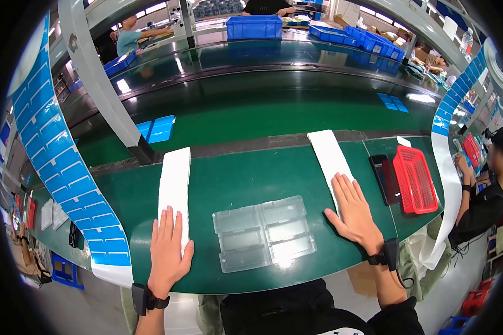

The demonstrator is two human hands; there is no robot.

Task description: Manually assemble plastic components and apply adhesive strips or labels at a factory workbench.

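Left hand (pixel 169 251) and right hand (pixel 353 215) lie flat, gripping nothing, on left white strip (pixel 175 176) and right white strip (pixel 330 153); probably light, bendable; pinch at long edges.

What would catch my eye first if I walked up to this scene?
Probably the long strip of blue labels curving down the left side of the picture. Next, the clear plastic case on the green table, between the left hand and the right hand, which each lie over the near end of a long white piece. Toward the right, a bright red basket stands out.
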